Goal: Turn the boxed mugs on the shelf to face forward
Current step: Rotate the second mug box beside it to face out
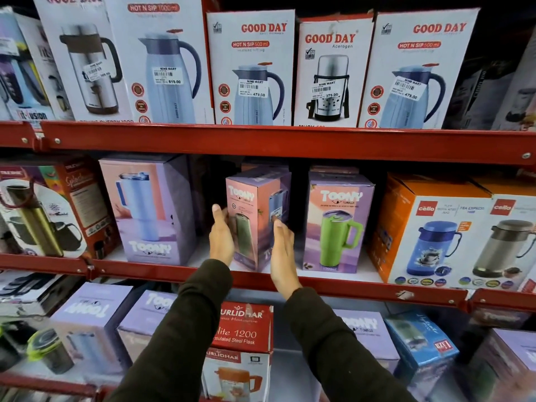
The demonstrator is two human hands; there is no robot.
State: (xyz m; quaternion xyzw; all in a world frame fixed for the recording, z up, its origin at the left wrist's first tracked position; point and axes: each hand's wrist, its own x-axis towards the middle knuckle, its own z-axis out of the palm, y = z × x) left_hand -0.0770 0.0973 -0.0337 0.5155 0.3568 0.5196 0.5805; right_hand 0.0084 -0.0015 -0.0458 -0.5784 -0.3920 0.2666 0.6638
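Note:
Three purple Toony tumbler boxes stand on the middle red shelf [348, 288]. The middle box [255, 198] is turned corner-on, so two of its sides show. My left hand [222, 236] presses flat against its left side and my right hand [282, 250] against its right side, so both hands hold it. To the right, the green-mug box [338, 221] faces forward. On the left, the larger blue-mug box [148, 210] stands slightly angled with its print upside down.
Orange Cello jug boxes [452, 230] stand at the right of the shelf, and a dark mug box [49, 207] at the left. Good Day flask boxes [252, 68] fill the shelf above. More Toony boxes and a red Murlidhar box [243, 326] sit below.

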